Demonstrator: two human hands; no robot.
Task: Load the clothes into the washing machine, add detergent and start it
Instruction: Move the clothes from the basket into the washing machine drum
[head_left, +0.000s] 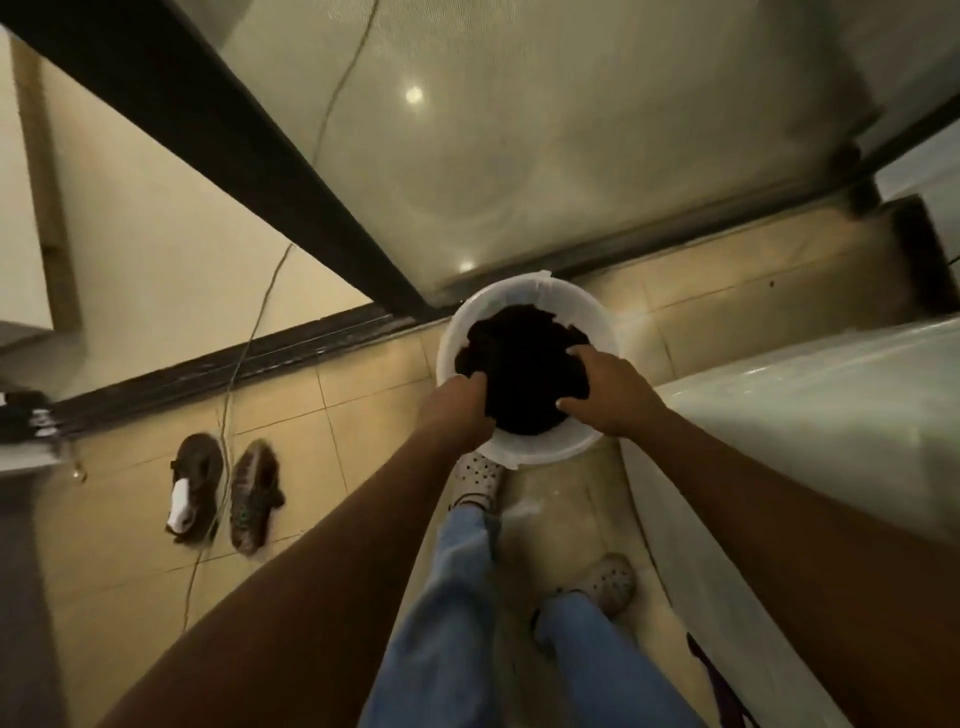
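Note:
A white bucket (582, 306) stands on the tiled floor in front of my feet, filled with a bundle of dark clothes (524, 364). My left hand (457, 410) grips the near left side of the bundle, its fingers sunk into the cloth. On the right side, my right hand (610, 395) closes over the same bundle. The white top of the washing machine (810, 415) fills the right side of the view, right next to the bucket. Its lid or opening is not visible.
A sliding glass door with a dark frame (249, 156) rises behind the bucket. A pair of dark shoes (223, 491) lies on the tiles at the left, with a thin cable (234, 374) running past them. My legs in jeans and pale clogs stand just behind the bucket.

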